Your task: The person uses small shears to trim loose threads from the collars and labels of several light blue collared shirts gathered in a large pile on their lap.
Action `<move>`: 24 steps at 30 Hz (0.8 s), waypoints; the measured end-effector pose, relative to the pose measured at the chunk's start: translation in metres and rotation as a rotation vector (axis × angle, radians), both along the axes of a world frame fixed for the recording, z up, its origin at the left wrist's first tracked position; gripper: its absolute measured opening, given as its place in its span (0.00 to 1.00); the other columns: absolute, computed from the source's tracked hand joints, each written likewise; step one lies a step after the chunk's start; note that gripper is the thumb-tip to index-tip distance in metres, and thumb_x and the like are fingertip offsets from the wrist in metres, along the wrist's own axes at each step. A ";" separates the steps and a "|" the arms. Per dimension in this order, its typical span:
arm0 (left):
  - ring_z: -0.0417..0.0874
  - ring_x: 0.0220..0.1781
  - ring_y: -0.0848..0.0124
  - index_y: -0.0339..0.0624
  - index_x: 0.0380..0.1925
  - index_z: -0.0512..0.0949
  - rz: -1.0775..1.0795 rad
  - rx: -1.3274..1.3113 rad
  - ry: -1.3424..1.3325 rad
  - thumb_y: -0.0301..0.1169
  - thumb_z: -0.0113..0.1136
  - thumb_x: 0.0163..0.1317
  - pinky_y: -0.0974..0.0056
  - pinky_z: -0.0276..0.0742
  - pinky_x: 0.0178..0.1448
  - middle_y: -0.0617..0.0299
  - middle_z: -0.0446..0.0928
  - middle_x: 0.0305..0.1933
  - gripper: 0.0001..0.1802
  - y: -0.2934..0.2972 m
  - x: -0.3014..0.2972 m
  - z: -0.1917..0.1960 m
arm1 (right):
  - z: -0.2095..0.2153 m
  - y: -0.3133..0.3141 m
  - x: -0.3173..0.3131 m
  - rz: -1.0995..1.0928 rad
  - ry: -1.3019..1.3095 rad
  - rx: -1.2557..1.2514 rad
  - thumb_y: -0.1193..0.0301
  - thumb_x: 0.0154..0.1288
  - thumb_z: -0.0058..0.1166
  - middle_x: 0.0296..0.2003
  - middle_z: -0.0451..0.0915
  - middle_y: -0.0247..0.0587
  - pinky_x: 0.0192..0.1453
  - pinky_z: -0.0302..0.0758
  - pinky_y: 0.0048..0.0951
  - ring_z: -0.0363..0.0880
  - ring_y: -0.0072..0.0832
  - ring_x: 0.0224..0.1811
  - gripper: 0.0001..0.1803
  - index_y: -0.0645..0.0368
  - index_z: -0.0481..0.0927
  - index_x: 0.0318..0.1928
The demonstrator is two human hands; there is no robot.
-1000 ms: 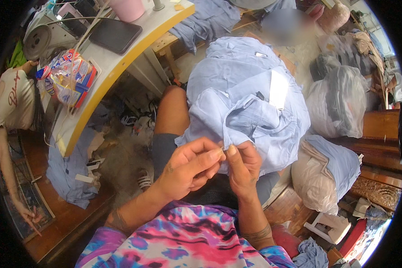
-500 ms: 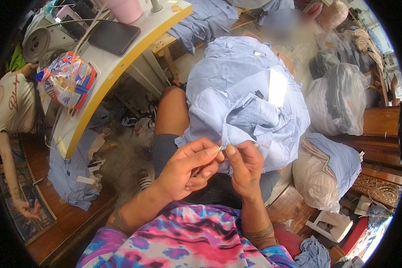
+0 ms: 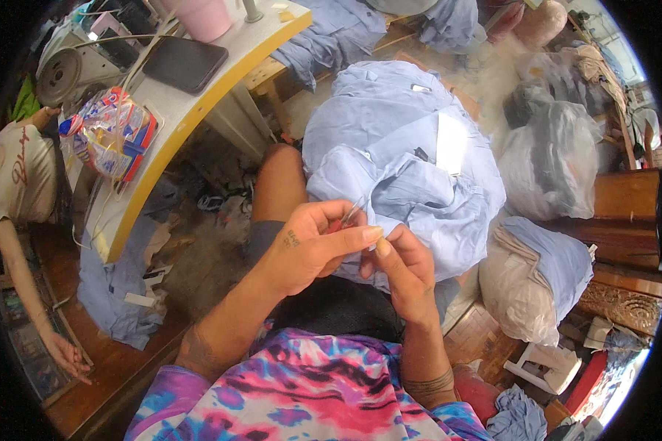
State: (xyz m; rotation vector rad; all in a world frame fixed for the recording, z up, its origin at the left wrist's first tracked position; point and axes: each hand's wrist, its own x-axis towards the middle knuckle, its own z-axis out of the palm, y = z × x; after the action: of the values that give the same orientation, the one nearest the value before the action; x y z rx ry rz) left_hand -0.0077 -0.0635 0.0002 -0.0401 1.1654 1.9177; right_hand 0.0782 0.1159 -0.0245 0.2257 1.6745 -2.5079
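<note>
A heap of light blue garments (image 3: 375, 110) rests in front of me, over my lap, with a white tag (image 3: 451, 143) on top. My left hand (image 3: 320, 239) is closed around what look like small thread snips (image 3: 350, 213), with a red part and thin metal tips pointing up and away. Its thumb reaches across to the right thumb at the near edge of the cloth. My right hand (image 3: 407, 275) pinches that edge of the blue garment (image 3: 419, 198) between thumb and fingers. Whatever fine piece lies between the thumbs is too small to make out.
A table (image 3: 191, 110) with a yellow edge curves along the left, carrying a black phone (image 3: 186, 64), a pink container (image 3: 207, 18) and a colourful plastic packet (image 3: 114, 132). Another person's arm (image 3: 29, 294) hangs at far left. Bagged bundles (image 3: 552, 158) stand on the right.
My left hand has turned and risen slightly, bringing the metal tips into sight. Its thumb now lies over the right thumb. The other person's hand has shifted right and down.
</note>
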 end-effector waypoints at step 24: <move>0.64 0.17 0.88 0.41 0.34 0.86 0.131 0.051 -0.058 0.38 0.71 0.69 0.75 0.51 0.19 0.72 0.77 0.25 0.12 0.018 0.018 0.006 | 0.035 0.000 0.003 -0.281 0.587 1.029 0.83 0.58 0.71 0.35 0.86 0.40 0.34 0.81 0.28 0.87 0.31 0.32 0.13 0.59 0.86 0.43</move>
State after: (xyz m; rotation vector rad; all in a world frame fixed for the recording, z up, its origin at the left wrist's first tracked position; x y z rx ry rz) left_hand 0.0100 -0.0456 0.0067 -0.1470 1.0980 2.0465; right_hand 0.0811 0.1157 0.0108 -0.2480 3.2376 -1.6577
